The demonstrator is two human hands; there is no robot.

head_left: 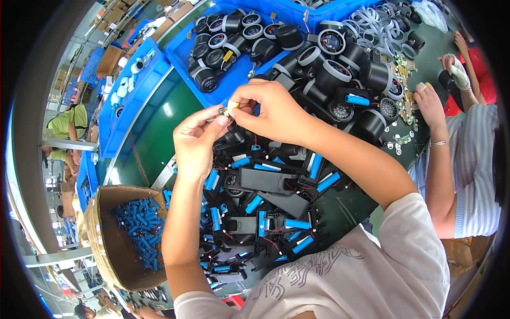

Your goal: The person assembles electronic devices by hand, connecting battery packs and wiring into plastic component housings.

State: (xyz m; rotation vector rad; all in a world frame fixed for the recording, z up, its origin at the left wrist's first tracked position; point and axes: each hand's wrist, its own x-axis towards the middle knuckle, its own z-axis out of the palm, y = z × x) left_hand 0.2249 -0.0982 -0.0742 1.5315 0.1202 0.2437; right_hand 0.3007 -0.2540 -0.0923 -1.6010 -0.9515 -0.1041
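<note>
Both hands meet above the table, in front of the blue tray. The thumb and fingers of my left hand pinch a tiny piece that looks like a small circuit board. My right hand is closed at the same spot, its fingertips on a pale yellow part of that piece. Fingers cover most of it. Below the hands lie black plastic housings with blue cylindrical batteries and thin red wires. Black round fan-like units with grey rings are heaped beyond my right forearm.
A cardboard box of blue batteries stands at the left. Grey rings and loose circuit boards lie at the far right. A co-worker's hand rests by the right edge. Another blue tray holds white parts.
</note>
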